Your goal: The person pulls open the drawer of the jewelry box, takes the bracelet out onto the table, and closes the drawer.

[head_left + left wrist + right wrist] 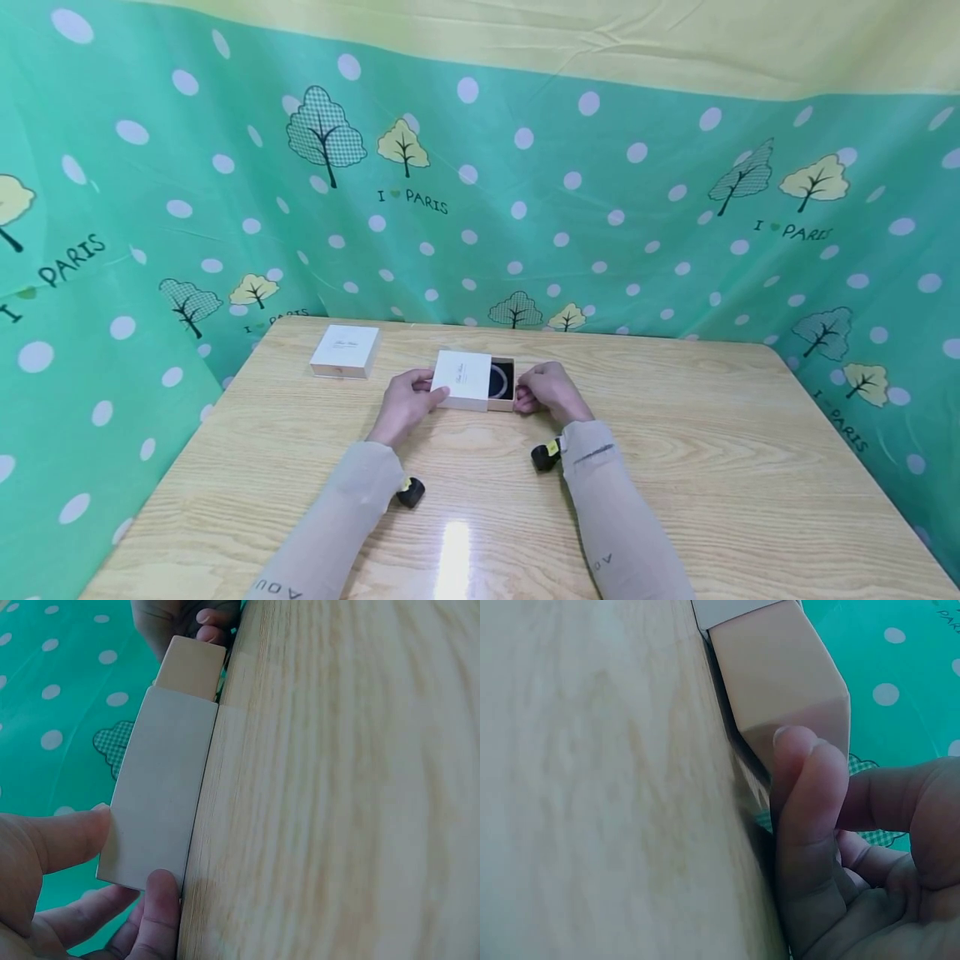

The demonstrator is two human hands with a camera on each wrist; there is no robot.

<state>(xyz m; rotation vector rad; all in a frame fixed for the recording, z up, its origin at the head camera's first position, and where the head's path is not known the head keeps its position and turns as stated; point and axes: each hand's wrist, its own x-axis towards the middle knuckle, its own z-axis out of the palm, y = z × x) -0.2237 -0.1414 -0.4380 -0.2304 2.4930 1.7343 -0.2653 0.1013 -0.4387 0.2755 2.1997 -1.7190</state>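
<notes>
A white slide-out gift box lies on the table, its outer sleeve (pixel 461 380) printed with small dark lettering. Out of the sleeve's right end juts the tan inner drawer (pixel 784 671), partly drawn out. Inside it, on black lining, part of a pale bangle (pixel 506 382) shows; the sleeve covers the remainder. My left hand (pixel 406 406) grips the sleeve at its left end, thumb on one face and fingers at the end. At the drawer's outer end, my right hand (pixel 550 390) has thumb and fingers curled together in a pinch; the fingers hide what lies between them.
A second white box (pixel 347 348), closed, sits farther left near the table's back edge. The wood-grain table (pixel 720 450) meets a green dotted curtain (pixel 570 208) behind and at both sides. Black wrist cameras (pixel 411 492) hang below the sleeves.
</notes>
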